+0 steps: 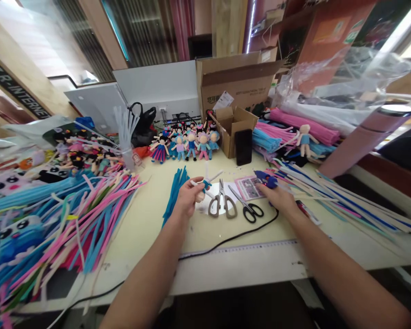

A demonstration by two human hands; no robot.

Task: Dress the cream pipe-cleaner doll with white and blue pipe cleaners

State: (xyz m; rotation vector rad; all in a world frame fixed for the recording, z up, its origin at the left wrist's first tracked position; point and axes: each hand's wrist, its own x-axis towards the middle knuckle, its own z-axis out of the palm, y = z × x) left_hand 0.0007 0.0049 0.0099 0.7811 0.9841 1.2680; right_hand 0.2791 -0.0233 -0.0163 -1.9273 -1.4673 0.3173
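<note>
My left hand (189,195) is closed on a small blue and white fuzzy-stem piece (206,184), above the table beside a bundle of teal stems (174,192). My right hand (276,194) is wrapped round a dark blue glue gun (266,179), over the right edge of a pink picture card (249,188). Between the hands lie grey-handled scissors (222,204) on a white round sheet and black-handled scissors (252,212). A black cord (239,235) runs from near my right hand along the front.
Stem piles lie at left (99,224) and right (356,201). Behind stand small dolls (192,145), a black phone (243,147) and cardboard boxes (241,82). A pink bottle (363,141) leans at right. A ruler (246,247) lies near the front edge.
</note>
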